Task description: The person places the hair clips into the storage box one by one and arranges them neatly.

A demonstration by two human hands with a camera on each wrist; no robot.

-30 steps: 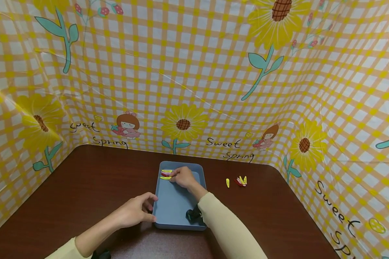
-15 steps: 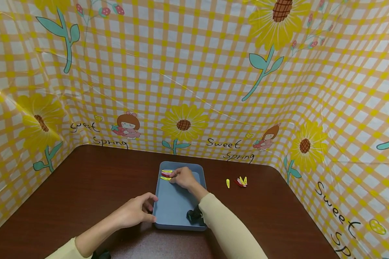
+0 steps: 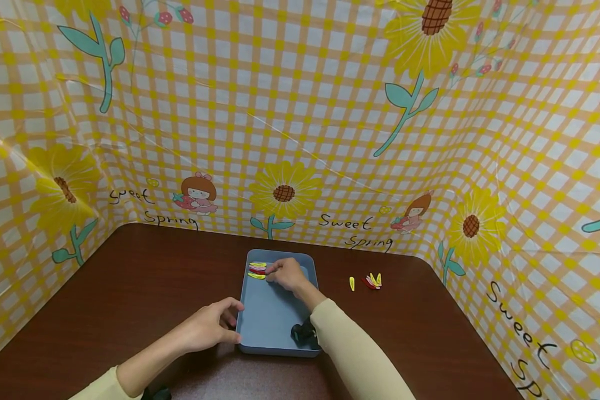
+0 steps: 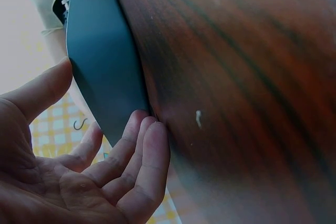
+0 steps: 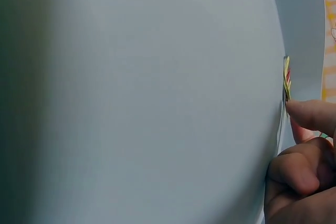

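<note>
Several hair clips (image 3: 257,270) in yellow, pink and red lie side by side in a short stack near the far left corner of the blue-grey tray (image 3: 265,322). My right hand (image 3: 287,273) is over the tray, its thumb and index fingertips right at the clips' right ends. In the right wrist view, a fingertip (image 5: 302,111) meets the end of the clips, while other fingers are bent below it. At the tray's left side, my left hand (image 3: 207,328) rests loosely, thumb at the rim and fingertips low against the outer wall, as the left wrist view shows.
To the tray's right, a single yellow clip (image 3: 352,284) lies on the dark wooden table (image 3: 180,266). Beyond it is a small pile of yellow, pink and red clips (image 3: 372,281). A checked sunflower cloth (image 3: 300,111) walls in the back and sides.
My right hand has drawn slightly to the right, so more of the clips' right ends show in the tray. The left hand stays at the tray's side.
</note>
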